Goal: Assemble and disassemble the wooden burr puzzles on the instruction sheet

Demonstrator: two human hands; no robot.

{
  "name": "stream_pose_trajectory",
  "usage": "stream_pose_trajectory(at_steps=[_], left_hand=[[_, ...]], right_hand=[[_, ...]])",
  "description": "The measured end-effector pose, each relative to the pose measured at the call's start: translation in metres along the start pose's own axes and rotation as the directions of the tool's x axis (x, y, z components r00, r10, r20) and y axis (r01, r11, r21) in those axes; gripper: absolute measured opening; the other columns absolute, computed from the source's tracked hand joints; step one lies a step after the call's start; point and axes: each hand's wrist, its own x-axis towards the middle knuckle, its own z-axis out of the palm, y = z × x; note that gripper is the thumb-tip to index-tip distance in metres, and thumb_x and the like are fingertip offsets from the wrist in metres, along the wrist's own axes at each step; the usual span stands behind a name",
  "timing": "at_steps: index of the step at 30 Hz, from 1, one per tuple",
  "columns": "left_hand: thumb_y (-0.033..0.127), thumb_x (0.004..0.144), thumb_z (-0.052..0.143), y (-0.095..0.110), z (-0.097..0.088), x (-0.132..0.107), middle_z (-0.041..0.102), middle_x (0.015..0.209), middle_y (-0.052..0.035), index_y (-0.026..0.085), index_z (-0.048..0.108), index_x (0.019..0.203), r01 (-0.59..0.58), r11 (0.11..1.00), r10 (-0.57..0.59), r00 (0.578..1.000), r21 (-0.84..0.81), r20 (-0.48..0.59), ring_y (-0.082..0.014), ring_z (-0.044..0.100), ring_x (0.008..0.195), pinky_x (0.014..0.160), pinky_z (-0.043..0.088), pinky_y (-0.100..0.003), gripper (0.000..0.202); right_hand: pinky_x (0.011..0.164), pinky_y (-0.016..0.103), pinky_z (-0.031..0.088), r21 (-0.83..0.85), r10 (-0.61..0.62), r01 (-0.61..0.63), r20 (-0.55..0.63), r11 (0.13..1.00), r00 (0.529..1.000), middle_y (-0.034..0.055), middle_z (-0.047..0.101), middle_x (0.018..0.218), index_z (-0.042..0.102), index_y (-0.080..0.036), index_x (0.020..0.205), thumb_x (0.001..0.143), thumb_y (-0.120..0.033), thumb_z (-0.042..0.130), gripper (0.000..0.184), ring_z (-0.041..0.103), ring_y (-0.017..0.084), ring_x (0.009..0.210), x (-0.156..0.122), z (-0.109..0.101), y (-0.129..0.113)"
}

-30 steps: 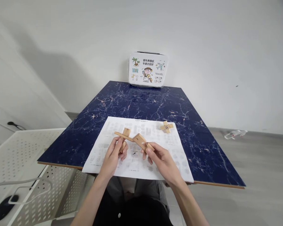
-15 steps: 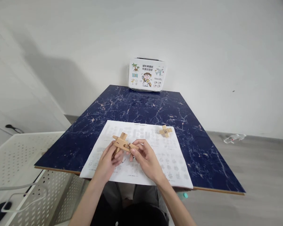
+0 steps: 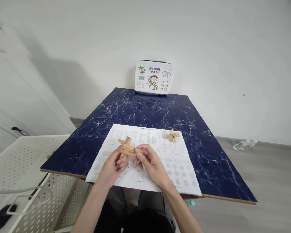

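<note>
Pale wall (image 3: pixel 208 51) rises behind a dark blue bench (image 3: pixel 145 111), whose top has a marble pattern of white veins and a thin brown edge along the front. At the far end stands a white case (image 3: pixel 154 77) printed with a cartoon cow, a palm tree, an aeroplane and the word TRAVEL, with a black handle on top. Near the front edge lies a large white sheet of paper (image 3: pixel 184 158), covered in small grey drawings too faint to make out. Over this paper, a little left of its middle, are the wooden pieces (image 3: pixel 127 149), set crosswise against each other and held up by both hands. The left hand (image 3: pixel 113 166) has its fingers curled around them from below and the left, while the right hand (image 3: pixel 150 163) pinches the right end between thumb and fingers; whether the pieces are locked together cannot be told. Well apart from the hands, at the paper's far right corner, sits a wooden cross (image 3: pixel 172 136) marked with a letter that looks like G. To the left is a white shelf (image 3: pixel 36 152) punched with holes, with a pale cable (image 3: pixel 16 190) and a black object (image 3: pixel 1 217) at its near end. On the grey floor (image 3: pixel 232 171) to the right lies a clear bottle (image 3: pixel 244 144), close to the wall.
</note>
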Motion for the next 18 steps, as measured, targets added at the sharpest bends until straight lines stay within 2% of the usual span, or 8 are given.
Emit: stream_pose_trajectory(at_steps=[4,8,13,18], left_hand=[[0.042,0.098,0.066,-0.002,-0.003,0.000,0.024,0.056,0.0105,0.017,0.058,0.078,0.024,1.000,-0.024,0.999,0.000,0.043,-0.0070,0.009,0.048,0.044,0.017,-0.019,0.033],[0.046,0.098,0.066,-0.001,-0.001,-0.002,0.021,0.056,0.0105,0.016,0.057,0.073,0.003,0.999,-0.005,0.999,0.050,0.044,-0.0069,0.009,0.049,0.045,0.018,-0.019,0.040],[0.055,0.090,0.074,-0.007,-0.003,-0.001,0.029,0.057,0.0104,0.018,0.055,0.076,-0.004,0.990,0.003,1.000,0.138,0.006,-0.0054,0.011,0.049,0.043,0.015,-0.018,0.044],[0.059,0.092,0.071,-0.012,-0.001,0.000,0.036,0.058,0.0093,0.019,0.051,0.077,-0.049,0.980,0.040,0.998,0.192,0.051,-0.0046,0.015,0.046,0.041,0.015,-0.018,0.047]], right_hand=[[0.062,0.031,0.045,0.020,0.001,-0.002,0.029,1.000,1.000,0.0037,0.073,0.098,0.055,-0.025,0.111,0.104,-0.048,0.058,0.024,0.070,0.018,0.075,-0.001,0.002,-0.004],[0.062,0.031,0.045,0.001,0.013,-0.013,0.009,1.000,1.000,0.0034,0.074,0.094,0.055,-0.026,0.112,0.104,-0.050,0.058,0.026,0.068,0.018,0.072,0.000,0.003,0.001],[0.066,0.032,0.048,-0.104,0.019,-0.021,-0.018,0.994,1.000,0.0037,0.075,0.093,0.058,-0.024,0.110,0.105,-0.048,0.057,0.024,0.070,0.019,0.075,-0.002,-0.001,-0.003],[0.078,0.035,0.053,-0.219,0.006,-0.014,-0.034,0.976,0.999,0.0033,0.076,0.095,0.060,-0.023,0.107,0.106,-0.044,0.057,0.021,0.071,0.018,0.074,-0.009,-0.004,-0.020]])
